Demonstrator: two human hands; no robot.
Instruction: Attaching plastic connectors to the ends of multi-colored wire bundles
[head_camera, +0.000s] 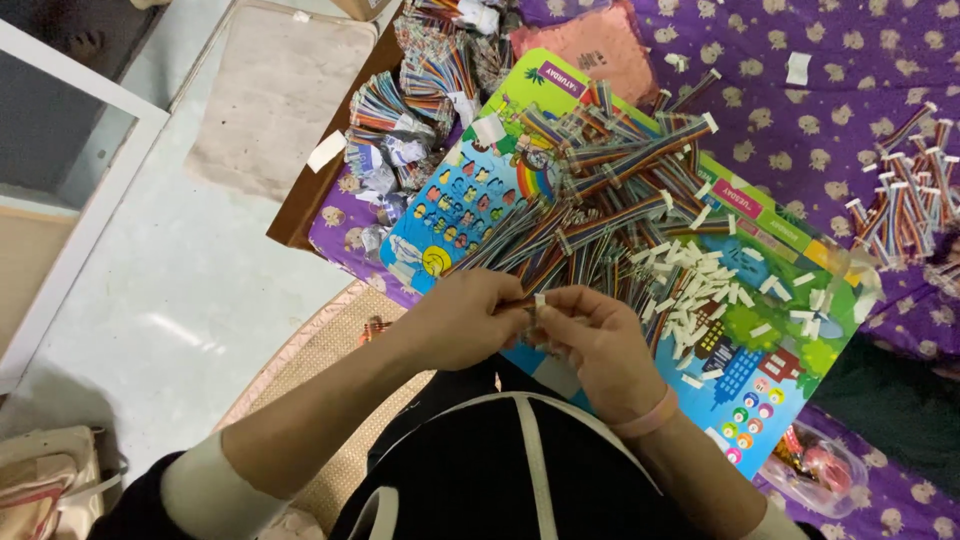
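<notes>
Rainbow-coloured ribbon cable piece (524, 300) is pinched between left hand (462, 318) and right hand (598, 345), fingers closed on it just above the picture board (455, 215), close to the heaped cables (600, 200) and white connectors (700, 280).

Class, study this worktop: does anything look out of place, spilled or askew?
Yes. Small white connector pieces lie scattered loose across the colourful board, mixed among the rainbow ribbon cables. A few white bits have strayed onto the purple cloth.
</notes>
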